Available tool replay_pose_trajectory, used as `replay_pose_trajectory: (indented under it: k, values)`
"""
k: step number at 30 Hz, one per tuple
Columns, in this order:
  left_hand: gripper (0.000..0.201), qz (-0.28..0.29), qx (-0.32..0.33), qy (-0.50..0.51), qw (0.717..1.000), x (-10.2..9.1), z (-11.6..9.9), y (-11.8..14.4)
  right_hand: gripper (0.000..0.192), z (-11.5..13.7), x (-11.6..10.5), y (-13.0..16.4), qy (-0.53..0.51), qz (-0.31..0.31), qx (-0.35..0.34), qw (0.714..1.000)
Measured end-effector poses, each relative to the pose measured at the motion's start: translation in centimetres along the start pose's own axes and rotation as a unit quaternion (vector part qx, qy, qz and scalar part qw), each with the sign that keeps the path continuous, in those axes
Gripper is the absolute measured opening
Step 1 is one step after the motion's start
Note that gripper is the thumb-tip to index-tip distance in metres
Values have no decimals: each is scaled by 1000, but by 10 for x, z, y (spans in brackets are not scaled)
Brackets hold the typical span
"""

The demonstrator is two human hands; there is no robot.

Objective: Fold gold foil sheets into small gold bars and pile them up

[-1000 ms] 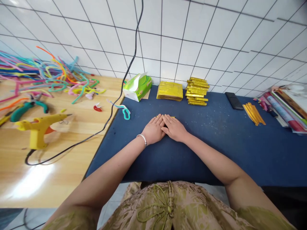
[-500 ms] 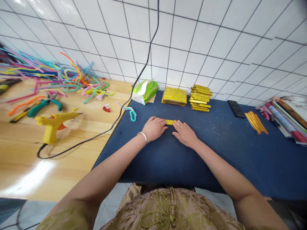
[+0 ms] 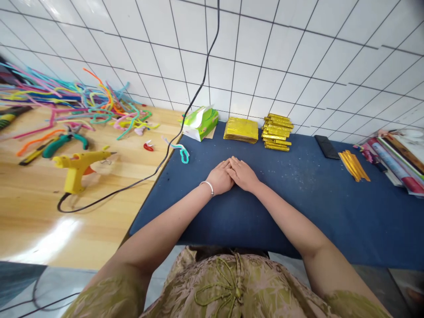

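Blue mat (image 3: 298,207) lies open around both hands (image 3: 233,176).

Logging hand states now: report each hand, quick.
Left hand: open, flat on the blue mat, fingertips meeting the right's; nothing visible under it.
Right hand: open, flat on the mat; holds nothing visible.

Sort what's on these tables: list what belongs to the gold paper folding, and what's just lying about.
In use:
left hand
right hand
flat gold sheets
folded gold stack
gold strips

Lying about:
glue gun
pipe cleaners
tissue box
phone
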State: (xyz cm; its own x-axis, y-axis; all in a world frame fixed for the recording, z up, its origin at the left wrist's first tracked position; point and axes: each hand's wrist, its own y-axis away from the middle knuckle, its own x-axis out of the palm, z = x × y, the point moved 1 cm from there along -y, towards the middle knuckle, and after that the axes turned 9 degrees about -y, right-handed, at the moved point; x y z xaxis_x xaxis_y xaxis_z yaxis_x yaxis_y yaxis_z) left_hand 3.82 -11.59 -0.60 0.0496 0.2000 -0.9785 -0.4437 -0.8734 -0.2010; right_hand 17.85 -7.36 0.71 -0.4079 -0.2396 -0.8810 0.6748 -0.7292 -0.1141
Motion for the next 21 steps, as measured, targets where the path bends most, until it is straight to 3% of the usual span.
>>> replay_pose_trajectory:
  k: [5, 15, 21]
  values:
    - [60, 14, -3, 13, 1000, 0, 6, 1, 65, -7, 4, 9, 39, 16, 0, 999]
    - [47, 21, 18, 35, 999, -10, 34, 24, 56, -35, -16, 40, 93, 37, 7, 995]
    - [41, 7, 13, 36, 999, -12, 39, 19, 49, -44, -27, 46, 107, 25, 11, 994]
